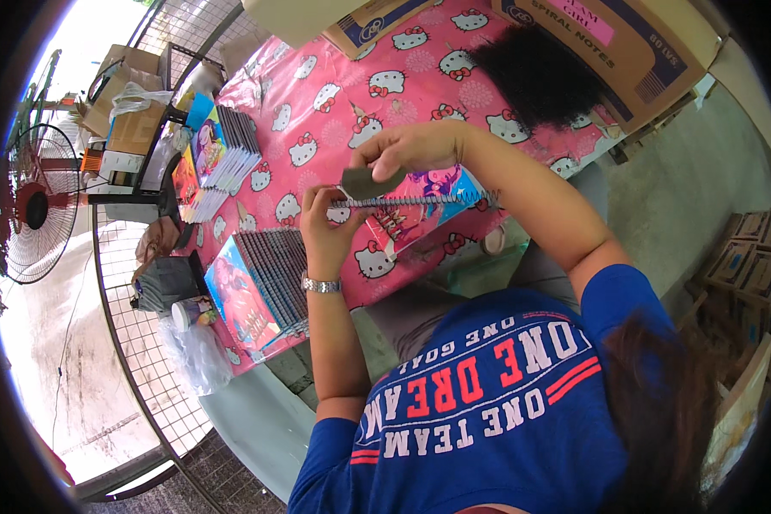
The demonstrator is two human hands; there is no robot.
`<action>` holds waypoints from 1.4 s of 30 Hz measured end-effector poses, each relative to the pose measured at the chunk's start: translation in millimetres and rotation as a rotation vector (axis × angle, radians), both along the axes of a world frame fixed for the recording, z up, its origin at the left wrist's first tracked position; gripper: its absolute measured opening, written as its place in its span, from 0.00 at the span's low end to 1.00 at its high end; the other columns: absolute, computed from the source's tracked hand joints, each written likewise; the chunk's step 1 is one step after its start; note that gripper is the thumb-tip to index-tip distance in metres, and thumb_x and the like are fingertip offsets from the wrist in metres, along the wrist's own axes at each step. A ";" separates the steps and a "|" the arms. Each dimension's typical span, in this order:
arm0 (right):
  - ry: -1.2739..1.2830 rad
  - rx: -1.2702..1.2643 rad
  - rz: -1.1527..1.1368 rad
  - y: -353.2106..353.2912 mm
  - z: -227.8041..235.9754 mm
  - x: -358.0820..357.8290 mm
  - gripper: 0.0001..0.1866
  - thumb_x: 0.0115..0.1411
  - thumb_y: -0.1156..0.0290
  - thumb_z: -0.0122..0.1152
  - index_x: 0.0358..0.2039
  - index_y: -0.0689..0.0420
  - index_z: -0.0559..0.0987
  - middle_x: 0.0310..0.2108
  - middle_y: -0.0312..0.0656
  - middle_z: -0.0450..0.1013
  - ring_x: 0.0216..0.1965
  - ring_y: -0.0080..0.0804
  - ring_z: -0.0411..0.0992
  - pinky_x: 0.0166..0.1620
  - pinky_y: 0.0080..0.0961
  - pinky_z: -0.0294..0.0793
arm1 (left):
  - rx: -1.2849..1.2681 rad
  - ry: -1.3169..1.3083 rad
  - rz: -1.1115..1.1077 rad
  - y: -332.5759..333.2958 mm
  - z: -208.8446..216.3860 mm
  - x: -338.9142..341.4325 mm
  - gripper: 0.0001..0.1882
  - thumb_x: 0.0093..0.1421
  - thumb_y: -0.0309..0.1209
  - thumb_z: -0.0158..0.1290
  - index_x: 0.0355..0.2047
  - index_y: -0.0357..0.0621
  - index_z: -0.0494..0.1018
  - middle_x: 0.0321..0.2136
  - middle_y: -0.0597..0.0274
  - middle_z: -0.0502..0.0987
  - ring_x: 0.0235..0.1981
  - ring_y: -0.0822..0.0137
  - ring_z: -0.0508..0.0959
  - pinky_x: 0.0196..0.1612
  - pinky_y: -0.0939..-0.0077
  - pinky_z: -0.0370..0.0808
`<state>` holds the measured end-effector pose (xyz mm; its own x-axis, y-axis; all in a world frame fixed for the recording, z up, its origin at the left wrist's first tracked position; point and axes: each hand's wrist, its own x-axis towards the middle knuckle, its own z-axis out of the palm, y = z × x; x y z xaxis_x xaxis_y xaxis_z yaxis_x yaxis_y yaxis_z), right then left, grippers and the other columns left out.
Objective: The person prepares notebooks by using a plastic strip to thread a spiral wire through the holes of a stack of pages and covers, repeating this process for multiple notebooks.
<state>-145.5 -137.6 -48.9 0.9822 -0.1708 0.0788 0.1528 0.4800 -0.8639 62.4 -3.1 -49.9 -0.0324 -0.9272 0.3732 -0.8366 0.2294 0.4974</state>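
Note:
A spiral notebook with a colourful cartoon cover lies on the pink tablecloth in front of me. Its dark wire coil runs along the spine, and loose turns stick out past the right end. My left hand pinches the coil and spine at the left end, fingers closed. Just above that end, my right hand grips a dark olive, flat-looking tool. The tool's tip is close to my left fingertips; its exact kind is hard to make out.
Left of my left hand stands a stack of coiled notebooks. Farther back left are more notebooks. A heap of black coils lies at the far right beside a cardboard box. A fan stands at the left.

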 end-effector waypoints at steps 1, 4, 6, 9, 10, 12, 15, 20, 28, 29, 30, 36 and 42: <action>0.147 -0.249 -0.029 -2.3 1.2 -0.4 0.20 0.57 0.63 0.66 0.47 0.60 0.77 0.39 0.33 0.75 0.41 0.18 0.71 0.47 0.18 0.69 | 0.024 0.067 0.013 -0.1 0.6 -2.3 0.24 0.41 0.24 0.71 0.39 0.38 0.75 0.36 0.62 0.74 0.33 0.70 0.75 0.33 0.76 0.73; 0.239 -0.411 -0.092 -6.5 2.6 -3.8 0.20 0.56 0.61 0.66 0.45 0.59 0.78 0.39 0.32 0.75 0.41 0.18 0.70 0.47 0.18 0.69 | 0.114 0.233 0.023 -1.5 -7.5 0.0 0.21 0.43 0.23 0.71 0.37 0.38 0.74 0.36 0.64 0.74 0.29 0.75 0.74 0.31 0.82 0.72; 0.063 -0.230 -0.039 -5.6 -1.5 -7.3 0.20 0.56 0.61 0.67 0.45 0.60 0.78 0.39 0.33 0.75 0.41 0.18 0.70 0.47 0.18 0.69 | 0.115 0.331 -0.005 -4.8 -8.0 -6.4 0.19 0.44 0.23 0.71 0.34 0.37 0.74 0.33 0.64 0.75 0.27 0.76 0.72 0.28 0.82 0.71; 0.223 -0.456 -0.101 -5.0 -2.5 -12.9 0.21 0.55 0.61 0.67 0.45 0.59 0.79 0.39 0.34 0.76 0.41 0.20 0.71 0.46 0.20 0.70 | 0.135 0.475 -0.045 -3.7 -18.3 -7.4 0.16 0.46 0.21 0.70 0.33 0.37 0.74 0.32 0.66 0.75 0.26 0.77 0.72 0.27 0.83 0.71; 0.347 -0.618 -0.144 -4.3 3.3 -14.3 0.21 0.55 0.60 0.68 0.45 0.59 0.79 0.39 0.35 0.76 0.41 0.21 0.71 0.46 0.20 0.70 | 0.141 0.522 -0.058 -3.3 -22.0 -5.5 0.15 0.47 0.20 0.69 0.33 0.36 0.74 0.32 0.66 0.75 0.27 0.78 0.73 0.28 0.83 0.71; 0.376 -0.509 -0.358 -3.2 5.5 -30.7 0.22 0.54 0.59 0.69 0.46 0.57 0.81 0.40 0.38 0.77 0.43 0.24 0.73 0.47 0.25 0.71 | 0.173 0.539 -0.036 -3.7 -21.3 -7.4 0.13 0.51 0.19 0.66 0.35 0.36 0.75 0.32 0.65 0.76 0.27 0.79 0.74 0.29 0.83 0.72; 0.715 -0.667 -0.921 -36.8 -23.7 -68.4 0.24 0.52 0.56 0.70 0.47 0.56 0.82 0.42 0.41 0.77 0.43 0.33 0.75 0.49 0.29 0.71 | 0.203 0.627 0.072 2.7 -17.5 -12.2 0.09 0.56 0.18 0.62 0.37 0.36 0.76 0.32 0.64 0.78 0.28 0.78 0.76 0.30 0.83 0.74; 1.629 -1.585 -1.513 -49.1 -84.0 -179.1 0.32 0.51 0.60 0.68 0.57 0.50 0.73 0.59 0.43 0.65 0.62 0.50 0.60 0.59 0.53 0.61 | -0.033 0.787 0.144 19.0 -26.8 -29.3 0.09 0.62 0.19 0.55 0.42 0.31 0.75 0.34 0.59 0.79 0.28 0.74 0.78 0.29 0.81 0.77; 1.157 -1.410 -1.120 75.2 -119.8 -104.5 0.35 0.50 0.59 0.69 0.57 0.61 0.71 0.51 0.52 0.69 0.53 0.50 0.67 0.56 0.43 0.68 | -0.152 0.793 0.200 26.9 -54.8 -37.7 0.12 0.66 0.21 0.52 0.49 0.33 0.71 0.33 0.58 0.77 0.25 0.73 0.79 0.27 0.80 0.79; 1.162 -1.378 -1.123 74.9 -120.7 -105.0 0.36 0.51 0.59 0.69 0.58 0.61 0.70 0.51 0.52 0.69 0.53 0.51 0.67 0.56 0.43 0.68 | -0.152 0.742 0.191 24.5 -54.0 -37.4 0.12 0.65 0.21 0.52 0.48 0.33 0.71 0.33 0.58 0.77 0.24 0.72 0.80 0.27 0.80 0.79; 1.172 -1.341 -1.125 76.9 -121.3 -107.0 0.37 0.51 0.59 0.70 0.59 0.60 0.69 0.51 0.51 0.69 0.53 0.52 0.67 0.57 0.43 0.68 | -0.146 0.692 0.179 23.1 -54.1 -36.5 0.11 0.65 0.21 0.52 0.48 0.33 0.71 0.32 0.58 0.77 0.24 0.72 0.80 0.27 0.80 0.79; 0.500 -0.913 -1.587 94.1 -69.0 -96.8 0.36 0.52 0.60 0.68 0.59 0.62 0.70 0.51 0.53 0.69 0.53 0.49 0.69 0.56 0.37 0.68 | -0.080 0.756 0.127 24.8 -56.0 -28.0 0.09 0.64 0.20 0.54 0.45 0.34 0.72 0.31 0.59 0.78 0.23 0.72 0.81 0.26 0.82 0.77; 0.251 -1.256 -0.989 135.5 -11.8 -52.9 0.36 0.48 0.60 0.68 0.58 0.60 0.72 0.52 0.51 0.69 0.53 0.49 0.68 0.57 0.41 0.67 | -0.064 0.700 0.139 24.8 -41.5 -39.9 0.09 0.64 0.18 0.52 0.45 0.31 0.74 0.31 0.60 0.80 0.29 0.74 0.81 0.34 0.84 0.77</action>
